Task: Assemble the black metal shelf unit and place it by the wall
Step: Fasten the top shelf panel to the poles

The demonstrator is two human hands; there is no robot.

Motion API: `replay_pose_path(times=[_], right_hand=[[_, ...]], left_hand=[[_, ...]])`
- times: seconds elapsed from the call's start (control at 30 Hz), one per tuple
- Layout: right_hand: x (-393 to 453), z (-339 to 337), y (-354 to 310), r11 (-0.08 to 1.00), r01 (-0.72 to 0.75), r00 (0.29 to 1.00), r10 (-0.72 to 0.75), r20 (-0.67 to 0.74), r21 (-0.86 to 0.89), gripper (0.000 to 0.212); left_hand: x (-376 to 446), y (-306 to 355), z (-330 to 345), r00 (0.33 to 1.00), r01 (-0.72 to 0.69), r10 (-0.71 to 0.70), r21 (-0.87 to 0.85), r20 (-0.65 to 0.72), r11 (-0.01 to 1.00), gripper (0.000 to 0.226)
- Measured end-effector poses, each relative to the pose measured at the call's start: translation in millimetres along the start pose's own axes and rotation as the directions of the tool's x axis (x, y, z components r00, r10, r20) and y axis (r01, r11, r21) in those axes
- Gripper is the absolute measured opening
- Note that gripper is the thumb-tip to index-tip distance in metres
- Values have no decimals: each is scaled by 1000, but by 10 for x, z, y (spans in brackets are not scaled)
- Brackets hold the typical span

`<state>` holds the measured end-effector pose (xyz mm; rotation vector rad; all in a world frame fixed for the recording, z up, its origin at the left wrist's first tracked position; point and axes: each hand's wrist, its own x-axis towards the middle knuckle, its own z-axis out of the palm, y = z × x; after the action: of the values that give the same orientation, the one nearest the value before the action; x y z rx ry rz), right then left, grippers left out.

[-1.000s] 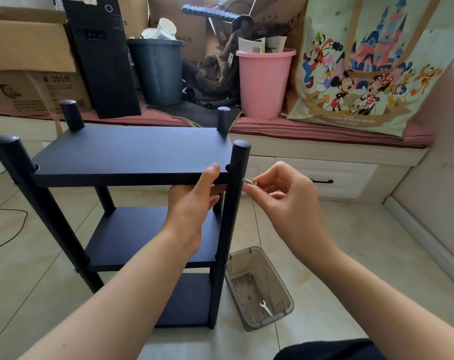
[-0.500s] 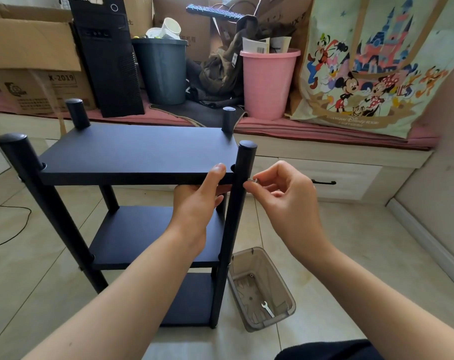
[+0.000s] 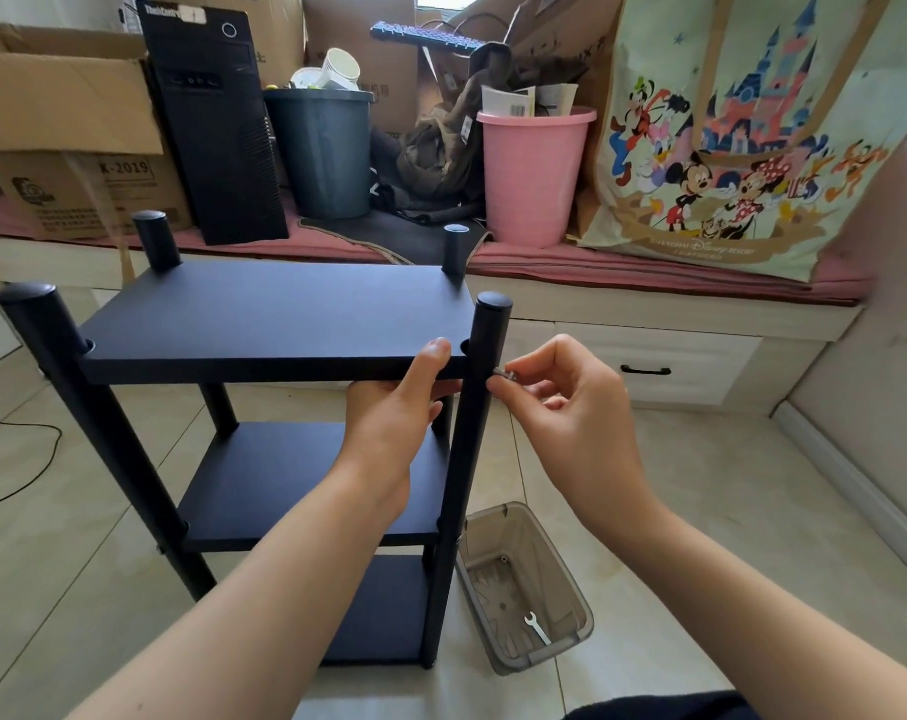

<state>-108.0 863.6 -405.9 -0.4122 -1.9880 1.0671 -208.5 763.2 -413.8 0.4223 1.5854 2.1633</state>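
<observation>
Shelf unit (image 3: 264, 324) upright on tiled floor (image 3: 727, 511), three black boards on four round posts, in front of window bench (image 3: 649, 314). Not against a wall; right-hand wall (image 3: 882, 366) well apart from it.

Left hand (image 3: 394, 413) grips front edge of top board near the right corner: thumb on top face, fingers curled under. Just beside front-right post (image 3: 480, 407).

Right hand (image 3: 576, 402) pinches small silver screw (image 3: 504, 375) between thumb and forefinger, tip touching the outer side of front-right post at top-board level. Other fingers loosely curled. How far the screw is in: cannot tell.

Clear plastic bin (image 3: 524, 589) on floor just right of post's foot, small silver wrench (image 3: 537, 628) lying inside; a couple of small bits of hardware near the bin's far end, too small to identify.

Behind, on bench cushion: cardboard boxes (image 3: 62, 148), black PC tower (image 3: 212, 122), dark grey bin (image 3: 327, 153) with paper cups, pink bin (image 3: 534, 174) with papers, large cartoon-print tote (image 3: 742, 137), keyboard (image 3: 425, 36) on top of the pile. Drawer with black handle (image 3: 644, 370) in bench front. Black cable (image 3: 20, 459) on floor at left.
</observation>
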Motion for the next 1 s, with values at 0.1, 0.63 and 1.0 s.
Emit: replay_pose_path(times=[0.1,0.63,1.0], right_hand=[[2,-13,-12,1000,-14,1000,14,10,24,21],[-25,-13,-24,992,35,999,-36,-6,-124,21],[28,-1,-58,999,-24,1000,25,9,-48,18]], left_hand=[[-3,-2,0,1000,1,-1,3,1,1000,28],[3,-13,4,1000,-25,25,8,10,1000,18],[26,-31,-7,999,-32,32,11,-4,999,14]])
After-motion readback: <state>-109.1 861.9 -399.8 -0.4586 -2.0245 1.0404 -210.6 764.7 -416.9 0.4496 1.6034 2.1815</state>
